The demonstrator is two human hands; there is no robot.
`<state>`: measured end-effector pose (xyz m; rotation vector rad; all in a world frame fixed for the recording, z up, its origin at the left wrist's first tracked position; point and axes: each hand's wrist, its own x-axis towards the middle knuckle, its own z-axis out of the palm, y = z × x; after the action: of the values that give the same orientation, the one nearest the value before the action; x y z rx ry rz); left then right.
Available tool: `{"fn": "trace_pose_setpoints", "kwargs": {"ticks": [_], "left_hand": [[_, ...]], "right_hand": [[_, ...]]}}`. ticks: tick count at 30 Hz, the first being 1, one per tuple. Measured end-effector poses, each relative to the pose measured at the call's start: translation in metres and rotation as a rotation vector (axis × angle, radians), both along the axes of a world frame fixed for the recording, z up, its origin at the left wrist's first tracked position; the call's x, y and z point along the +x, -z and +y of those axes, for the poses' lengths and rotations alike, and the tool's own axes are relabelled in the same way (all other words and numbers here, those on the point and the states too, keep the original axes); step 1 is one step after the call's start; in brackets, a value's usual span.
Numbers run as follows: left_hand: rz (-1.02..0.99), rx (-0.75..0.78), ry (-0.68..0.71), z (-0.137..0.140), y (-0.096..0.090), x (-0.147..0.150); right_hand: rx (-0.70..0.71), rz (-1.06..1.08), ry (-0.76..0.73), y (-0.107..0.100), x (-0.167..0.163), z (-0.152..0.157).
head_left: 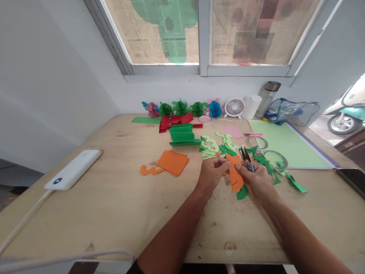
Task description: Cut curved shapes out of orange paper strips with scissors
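My left hand (211, 174) pinches the left edge of a piece of orange paper (235, 179), which hangs upright above the table. On the other side, my right hand (259, 182) grips small dark-bladed scissors (246, 156), blades pointing up and away. Its thumb touches the paper's right edge. Curved lines show on the lower part of the paper. Below it lies a dark green scrap (242, 193). Pale green wavy cut-outs (210, 145) are heaped just beyond my left hand. Left of it rests a stack of orange squares (172, 163) beside a wavy orange cut-out (146, 170).
Folded green paper (181, 133) and red paper (174, 121) lie farther back. Several paper honeycomb figures (181, 108), a small white fan (235, 107) and a bottle (268, 99) line the wall. Tape rolls (257, 143) and a light green sheet (299, 148) are right; a white power bank (74, 169) is left.
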<state>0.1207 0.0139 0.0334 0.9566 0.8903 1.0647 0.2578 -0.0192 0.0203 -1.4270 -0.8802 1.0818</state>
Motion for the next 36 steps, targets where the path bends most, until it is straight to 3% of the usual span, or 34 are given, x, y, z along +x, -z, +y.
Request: {"fn": "trace_pose_setpoints", "kwargs": {"ticks": [9, 19, 27, 36], "left_hand": [[0.025, 0.021, -0.111, -0.001, 0.005, 0.006], [0.019, 0.005, -0.114, -0.001, 0.006, 0.007], [0.09, 0.068, -0.188, 0.0, 0.01, 0.009], [0.06, -0.011, -0.181, 0.0, 0.008, 0.007]], "right_hand": [[0.019, -0.111, 0.006, 0.003, 0.001, 0.0], [0.03, -0.175, 0.006, 0.001, -0.001, 0.0], [0.09, -0.453, 0.024, -0.002, -0.002, -0.003], [0.078, -0.591, 0.011, -0.005, -0.004, -0.004]]}}
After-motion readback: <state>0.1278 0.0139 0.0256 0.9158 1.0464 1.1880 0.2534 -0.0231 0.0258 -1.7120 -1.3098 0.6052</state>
